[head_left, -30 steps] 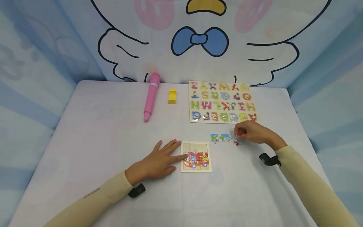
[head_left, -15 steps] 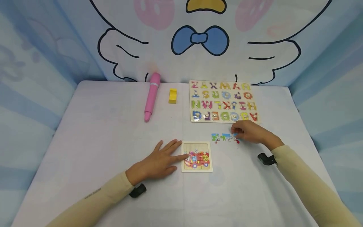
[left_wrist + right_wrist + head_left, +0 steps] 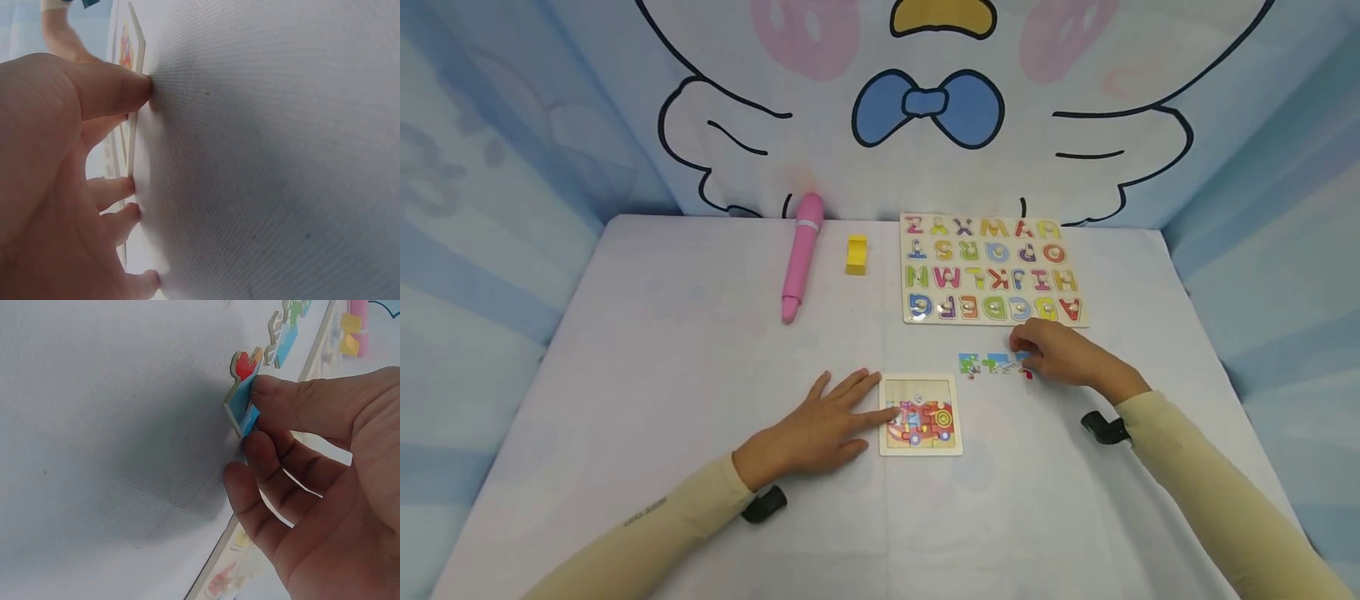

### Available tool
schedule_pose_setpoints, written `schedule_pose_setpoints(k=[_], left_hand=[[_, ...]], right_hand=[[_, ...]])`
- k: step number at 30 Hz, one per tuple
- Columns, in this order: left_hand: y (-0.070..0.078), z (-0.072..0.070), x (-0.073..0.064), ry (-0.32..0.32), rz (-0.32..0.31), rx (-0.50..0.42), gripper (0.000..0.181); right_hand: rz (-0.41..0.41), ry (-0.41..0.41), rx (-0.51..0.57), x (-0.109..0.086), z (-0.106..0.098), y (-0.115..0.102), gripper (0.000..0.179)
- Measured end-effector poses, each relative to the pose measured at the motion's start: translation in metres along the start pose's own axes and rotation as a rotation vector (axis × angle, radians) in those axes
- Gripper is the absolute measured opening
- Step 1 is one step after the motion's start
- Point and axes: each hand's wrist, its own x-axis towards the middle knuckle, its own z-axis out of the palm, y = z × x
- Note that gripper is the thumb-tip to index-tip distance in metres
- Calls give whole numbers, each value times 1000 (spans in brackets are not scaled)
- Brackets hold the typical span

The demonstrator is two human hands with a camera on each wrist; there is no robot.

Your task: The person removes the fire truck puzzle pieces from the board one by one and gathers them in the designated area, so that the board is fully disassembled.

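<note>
A small square wooden jigsaw tray (image 3: 958, 421) lies mid-table, with a red vehicle picture in its lower part and bare wood above. My left hand (image 3: 808, 433) is spread flat at its left side, the index fingertip on the picture. In the left wrist view the thumb (image 3: 115, 94) rests on the cloth beside the tray. My right hand (image 3: 1060, 354) pinches a blue jigsaw piece (image 3: 240, 403) with a red part, between thumb and fingers, low at the table. Two blue-and-green jigsaw pieces (image 3: 968, 364) lie in a row just left of it.
Behind the pieces lies a wooden alphabet board (image 3: 992, 262) with colourful letters. Farther left are a yellow block (image 3: 856, 255) and a pink pen-shaped stick (image 3: 802, 258). White cloth covers the table (image 3: 700, 333); a printed curtain (image 3: 925, 183) rises behind it.
My right hand has shifted slightly left, bringing its piece closer to the other two, and has then stayed nearly still. The left hand keeps its place on the tray.
</note>
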Motion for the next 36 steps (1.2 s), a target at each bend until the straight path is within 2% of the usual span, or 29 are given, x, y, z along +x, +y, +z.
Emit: schedule_pose_setpoints(k=[4,7,12,16,22,29,36], left_hand=[[0,0,0,-5,1,-3,57],[-1,2,0,-7,-3,6,58],[-1,3,0,-13,-14,18,59],[-1,2,0,-17,-9,17,58],[-1,2,1,-18,5,24,59],[-1,1,0,-16,12,20,59],[-5,0,-3,-42,32,-11,58]], right_hand=[[-11,8,-42,0,1,-4,17],[-36,45,-86,1,5,-14,20],[-152,105,-123,7,20,-51,21],[-273,63,-126,12,34,-86,25],[-355,-30,-115,19,54,-122,34],[-425,-44,-86,26,70,-138,35],[-380,-27,4,25,77,-140,33]])
